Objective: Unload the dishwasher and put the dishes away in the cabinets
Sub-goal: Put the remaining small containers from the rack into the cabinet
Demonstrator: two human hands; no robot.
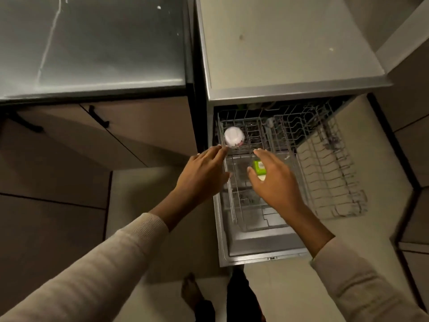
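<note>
I see one white cup (234,136) at the rack's (290,126) back-left corner; my left grip (204,173) and right grip (271,180) both spread apart, empty.

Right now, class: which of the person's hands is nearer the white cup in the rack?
Left. The left hand has fingertips right beside the white cup; the right hand hovers farther right, over the green item.

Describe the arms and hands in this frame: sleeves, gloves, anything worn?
Both arms wear long beige knit sleeves with ribbed cuffs, pushed up above the wrists. The left hand and right hand are bare: no gloves. Fingers have light-painted nails. No rings or watch visible.
</note>
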